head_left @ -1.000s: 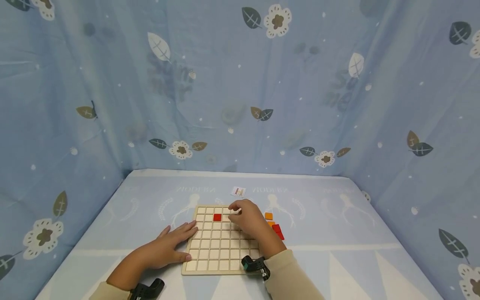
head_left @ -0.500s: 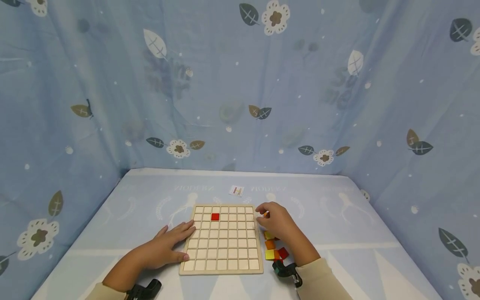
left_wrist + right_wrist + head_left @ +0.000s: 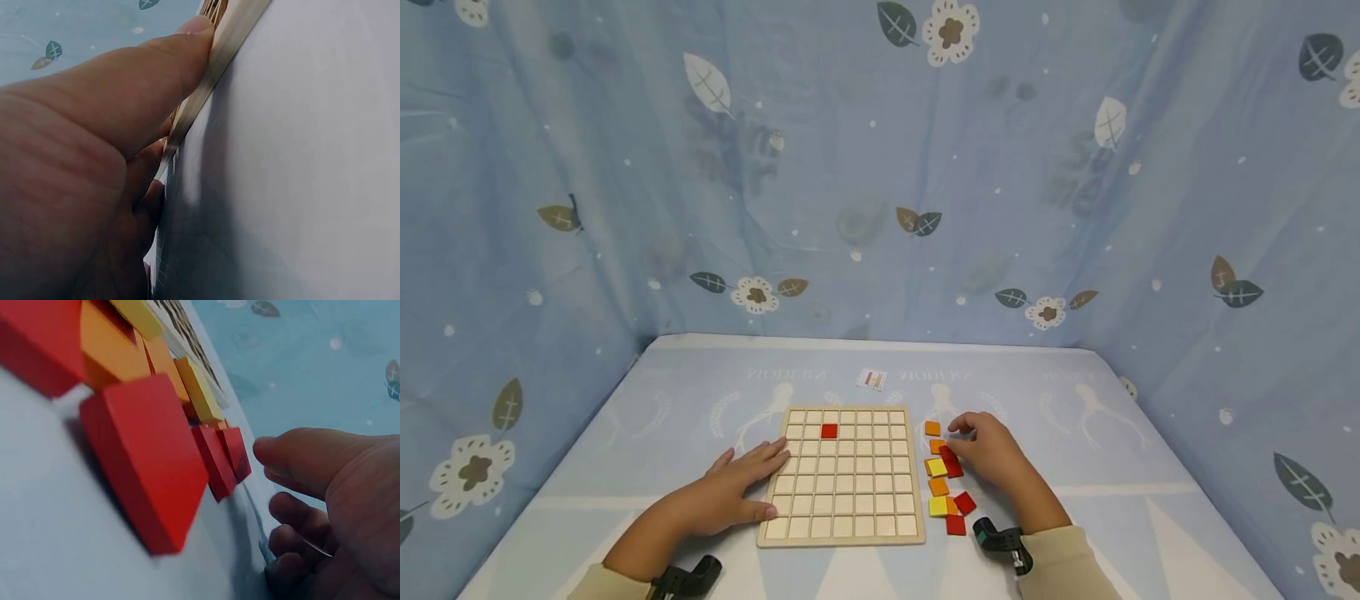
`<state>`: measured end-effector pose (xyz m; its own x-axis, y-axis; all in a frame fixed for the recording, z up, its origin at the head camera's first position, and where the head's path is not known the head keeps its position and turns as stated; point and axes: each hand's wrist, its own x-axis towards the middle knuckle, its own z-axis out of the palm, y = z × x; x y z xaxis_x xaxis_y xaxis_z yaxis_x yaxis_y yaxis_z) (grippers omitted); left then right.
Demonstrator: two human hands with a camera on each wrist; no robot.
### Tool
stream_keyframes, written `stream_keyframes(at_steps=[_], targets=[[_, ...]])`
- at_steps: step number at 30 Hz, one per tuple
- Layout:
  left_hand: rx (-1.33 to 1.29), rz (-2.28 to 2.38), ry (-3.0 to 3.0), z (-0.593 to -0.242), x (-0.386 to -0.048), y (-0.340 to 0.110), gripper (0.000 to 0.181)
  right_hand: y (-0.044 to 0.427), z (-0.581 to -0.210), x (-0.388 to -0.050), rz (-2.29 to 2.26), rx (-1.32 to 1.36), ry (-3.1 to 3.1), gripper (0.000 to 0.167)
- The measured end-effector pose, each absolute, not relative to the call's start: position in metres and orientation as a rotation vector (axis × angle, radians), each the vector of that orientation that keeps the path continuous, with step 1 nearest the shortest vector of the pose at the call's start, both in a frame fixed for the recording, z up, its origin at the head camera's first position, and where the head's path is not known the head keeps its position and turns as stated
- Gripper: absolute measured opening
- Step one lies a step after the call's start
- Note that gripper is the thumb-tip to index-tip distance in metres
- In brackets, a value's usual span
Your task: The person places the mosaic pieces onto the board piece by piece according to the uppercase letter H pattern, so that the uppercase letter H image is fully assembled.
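Note:
A square wooden grid board lies on the table, with one red square tile in a cell of its second row from the far side. My left hand rests on the board's left edge, fingers spread and thumb touching the rim. Right of the board, my right hand hovers beside a pair of red tiles, thumb and fingers apart and nothing seen between them. In the right wrist view, a red tile appears large in front, while the thumb points toward two farther red ones.
Along the board's right side lie loose orange tiles, yellow tiles and a red tile, some overlapping. A small printed card lies beyond the board. Patterned blue curtain surrounds the table's back and sides.
My right hand has moved from over the board's far part to the right, past the orange tiles to the red ones, uncovering the loose tiles. The left hand has stayed at the board's edge.

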<state>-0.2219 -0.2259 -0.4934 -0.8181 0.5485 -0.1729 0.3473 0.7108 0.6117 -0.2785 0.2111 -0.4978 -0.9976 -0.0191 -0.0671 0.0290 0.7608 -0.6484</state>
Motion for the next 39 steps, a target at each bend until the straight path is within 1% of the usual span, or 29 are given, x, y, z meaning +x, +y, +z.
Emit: stream_keyframes(at_steps=[6,9,14,18,20,30,39], targets=[[0.702,0.816,2.576,-0.494,-0.222,-0.227,0.092,0.217,-0.503,-0.278,-1.054,-0.008,2.85,0.025],[0.711,0.811,2.58,-0.493,-0.223,-0.227,0.092,0.219,-0.504,-0.278,-1.033,-0.021,2.849,0.025],[0.696,0.823,2.583,-0.492,-0.222,-0.227,0.093,0.22,-0.505,-0.28,-1.017,-0.071,2.859,0.016],[0.694,0.825,2.584,-0.493,-0.22,-0.226,0.093,0.22,-0.505,-0.281,-1.018,-0.052,2.847,0.007],[0.702,0.824,2.585,-0.493,-0.22,-0.225,0.092,0.22,-0.506,-0.28,-1.026,-0.045,2.84,0.005],[0.683,0.825,2.565,-0.495,-0.217,-0.228,0.092,0.219,-0.512,-0.274,-1.145,0.011,2.77,0.004],[0.693,0.821,2.589,-0.494,-0.222,-0.225,0.093,0.223,-0.508,-0.28,-1.181,0.034,2.8,0.005]])
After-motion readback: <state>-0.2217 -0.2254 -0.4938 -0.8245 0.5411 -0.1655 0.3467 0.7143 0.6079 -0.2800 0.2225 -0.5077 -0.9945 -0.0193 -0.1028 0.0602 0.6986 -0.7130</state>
